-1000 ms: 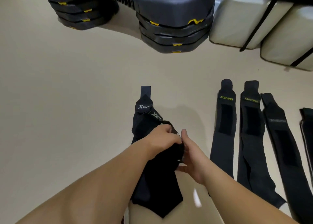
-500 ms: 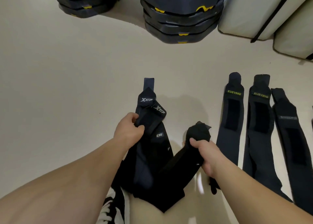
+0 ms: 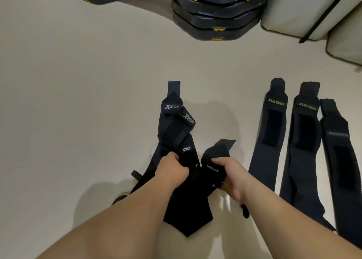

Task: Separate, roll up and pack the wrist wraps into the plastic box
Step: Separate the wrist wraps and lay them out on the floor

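Since half a second ago my hands have drawn together at centre frame: my left hand (image 3: 172,172) clutches the tangled pile (image 3: 172,125) lower down, fingers curled into it, and my right hand (image 3: 233,178) grips the half-freed black wrap (image 3: 212,169) just beside. I judge its fastening patch could re-catch the pile and drag everything along. The laid-out wraps (image 3: 270,133) lie at right, and no plastic box shows.

Head-worn camera looks down, close above left hand (image 3: 172,170) and right hand (image 3: 233,178).
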`<action>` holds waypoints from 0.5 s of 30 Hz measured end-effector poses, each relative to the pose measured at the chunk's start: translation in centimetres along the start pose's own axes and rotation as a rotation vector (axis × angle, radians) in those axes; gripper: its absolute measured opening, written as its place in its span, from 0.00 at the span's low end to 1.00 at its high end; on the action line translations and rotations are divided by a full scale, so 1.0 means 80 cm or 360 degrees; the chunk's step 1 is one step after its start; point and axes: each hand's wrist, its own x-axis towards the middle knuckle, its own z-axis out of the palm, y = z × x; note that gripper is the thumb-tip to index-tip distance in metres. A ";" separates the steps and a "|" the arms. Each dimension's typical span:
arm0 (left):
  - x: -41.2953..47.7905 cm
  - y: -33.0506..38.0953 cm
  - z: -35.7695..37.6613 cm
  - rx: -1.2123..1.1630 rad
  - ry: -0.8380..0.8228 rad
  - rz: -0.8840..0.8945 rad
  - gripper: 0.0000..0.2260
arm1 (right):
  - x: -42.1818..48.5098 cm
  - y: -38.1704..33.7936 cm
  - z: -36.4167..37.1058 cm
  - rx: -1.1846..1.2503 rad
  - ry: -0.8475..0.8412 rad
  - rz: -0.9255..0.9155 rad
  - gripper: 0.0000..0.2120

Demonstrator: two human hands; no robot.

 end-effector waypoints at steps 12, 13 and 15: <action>-0.010 -0.001 -0.002 -0.0192 -0.0222 0.0073 0.11 | 0.012 -0.006 0.018 -0.0241 -0.0144 0.0004 0.14; -0.010 0.001 -0.003 -0.0201 -0.0290 0.0082 0.09 | 0.013 -0.008 0.021 -0.0238 -0.0139 0.0006 0.14; -0.010 0.005 -0.002 -0.0211 -0.0339 0.0122 0.09 | 0.016 -0.011 0.026 -0.0209 -0.0114 0.0019 0.15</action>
